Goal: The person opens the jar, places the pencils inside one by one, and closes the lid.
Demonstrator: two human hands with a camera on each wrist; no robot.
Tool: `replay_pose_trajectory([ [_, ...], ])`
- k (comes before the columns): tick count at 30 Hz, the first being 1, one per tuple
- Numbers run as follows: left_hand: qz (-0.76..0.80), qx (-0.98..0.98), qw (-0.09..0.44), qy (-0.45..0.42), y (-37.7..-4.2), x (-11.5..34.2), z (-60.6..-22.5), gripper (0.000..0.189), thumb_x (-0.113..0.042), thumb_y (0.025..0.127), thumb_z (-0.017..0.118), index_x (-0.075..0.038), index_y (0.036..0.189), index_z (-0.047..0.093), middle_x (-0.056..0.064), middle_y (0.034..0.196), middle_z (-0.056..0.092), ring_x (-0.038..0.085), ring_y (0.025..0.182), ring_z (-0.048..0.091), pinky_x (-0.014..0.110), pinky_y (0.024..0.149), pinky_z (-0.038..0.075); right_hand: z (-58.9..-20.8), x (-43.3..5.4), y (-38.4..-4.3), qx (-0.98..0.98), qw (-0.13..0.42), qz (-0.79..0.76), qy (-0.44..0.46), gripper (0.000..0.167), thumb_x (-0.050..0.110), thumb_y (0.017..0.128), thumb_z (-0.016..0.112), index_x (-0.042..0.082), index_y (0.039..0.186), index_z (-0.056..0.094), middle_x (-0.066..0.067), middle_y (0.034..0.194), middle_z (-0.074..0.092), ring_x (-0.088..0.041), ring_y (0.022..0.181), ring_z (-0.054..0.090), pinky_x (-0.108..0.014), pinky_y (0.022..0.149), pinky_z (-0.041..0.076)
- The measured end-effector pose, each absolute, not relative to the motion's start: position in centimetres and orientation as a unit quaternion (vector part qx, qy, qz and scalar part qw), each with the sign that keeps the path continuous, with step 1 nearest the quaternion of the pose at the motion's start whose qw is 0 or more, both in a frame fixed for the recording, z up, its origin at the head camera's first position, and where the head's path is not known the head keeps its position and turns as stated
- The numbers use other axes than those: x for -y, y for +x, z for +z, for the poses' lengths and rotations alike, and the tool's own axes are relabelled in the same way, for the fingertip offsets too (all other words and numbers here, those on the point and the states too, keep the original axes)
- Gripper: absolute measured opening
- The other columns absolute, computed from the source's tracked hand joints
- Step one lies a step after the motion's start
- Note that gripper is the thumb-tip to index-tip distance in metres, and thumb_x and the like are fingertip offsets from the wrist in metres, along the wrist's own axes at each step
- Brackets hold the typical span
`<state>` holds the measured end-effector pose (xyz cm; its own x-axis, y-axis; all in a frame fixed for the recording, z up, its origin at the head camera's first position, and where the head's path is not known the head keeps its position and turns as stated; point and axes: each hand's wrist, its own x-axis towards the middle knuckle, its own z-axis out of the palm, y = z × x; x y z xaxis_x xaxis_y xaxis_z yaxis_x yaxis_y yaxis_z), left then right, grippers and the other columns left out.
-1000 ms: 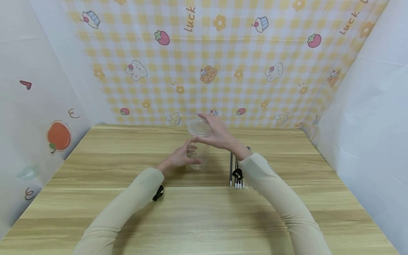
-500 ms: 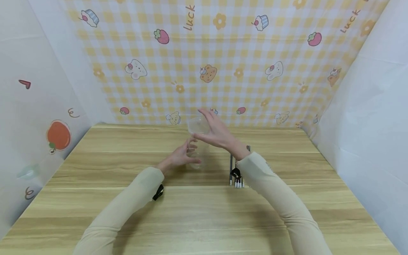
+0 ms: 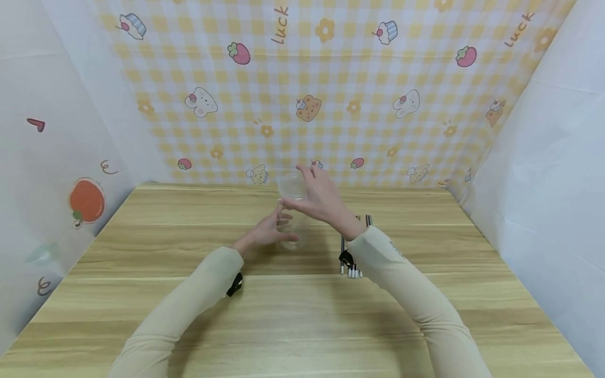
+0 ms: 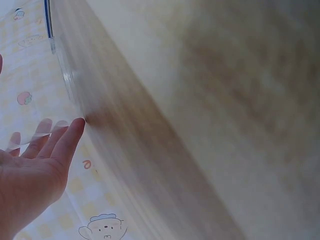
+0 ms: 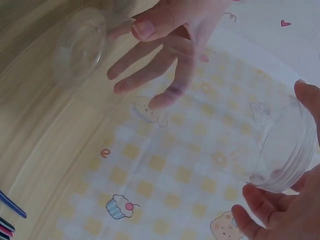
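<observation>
A tall clear jar [image 3: 294, 242] stands upright toward the back of the table, its see-through wall hard to make out. My left hand [image 3: 266, 230] holds it low, thumb in front and fingers round the far side. At the top, my right hand [image 3: 322, 195] grips the clear round lid [image 3: 289, 187], thumb at the near edge and fingers over the far one. The right wrist view shows the ridged rim of the lid [image 5: 287, 145] between my right fingers, with the jar's round base [image 5: 80, 47] at the other end. Left fingers [image 4: 62, 142] show in the left wrist view.
Several slim dark sticks with white ends [image 3: 352, 273] lie on the wooden table [image 3: 293, 320], partly under my right forearm. A checked cloth [image 3: 264, 105] hangs behind the table. White sheets [image 3: 543, 157] close off both sides.
My right hand has turned slightly at the lid, its wrist and forearm swinging a little left, so more of the sticks shows. My left hand has stayed put on the jar.
</observation>
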<state>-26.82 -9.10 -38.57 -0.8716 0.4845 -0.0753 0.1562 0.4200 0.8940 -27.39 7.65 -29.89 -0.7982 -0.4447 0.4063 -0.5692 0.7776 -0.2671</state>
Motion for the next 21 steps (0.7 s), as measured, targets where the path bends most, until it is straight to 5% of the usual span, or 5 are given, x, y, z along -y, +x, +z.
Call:
replay_pose_trajectory([
  [8,0.511,-0.823,0.132,0.209,-28.0,9.1,-40.6,0.090,-0.018,0.074,0.072,-0.020,0.140,0.011,0.020,0.131,0.035,0.036,0.117,0.036,0.048,0.095,0.030,-29.9,-8.8,-28.2,0.892,0.117,0.252,0.356,0.081,0.039,0.073,0.069,0.003,0.134,0.031,-0.015,0.127,0.042,-0.026,0.104,0.041,-0.038,0.080,0.039],
  [13,0.513,-0.824,0.137,0.196,-28.0,9.0,-40.5,0.082,-0.018,0.073,0.073,-0.022,0.135,0.019,0.018,0.130,0.037,0.034,0.117,0.037,0.048,0.095,0.030,-29.7,-9.4,-28.5,0.877,0.073,0.276,0.387,0.076,0.032,0.077,0.064,0.008,0.138,0.026,-0.011,0.136,0.033,-0.025,0.109,0.040,-0.040,0.083,0.039],
  [21,0.511,-0.826,0.135,0.197,-28.1,9.1,-40.6,0.094,-0.020,0.073,0.073,-0.025,0.140,0.008,0.015,0.133,0.033,0.031,0.118,0.036,0.047,0.096,0.030,-29.5,-8.7,-27.9,0.903,0.071,0.258,0.335,0.084,0.048,0.076,0.062,0.011,0.140,0.021,-0.012,0.141,0.022,-0.026,0.125,0.024,-0.045,0.097,0.028],
])
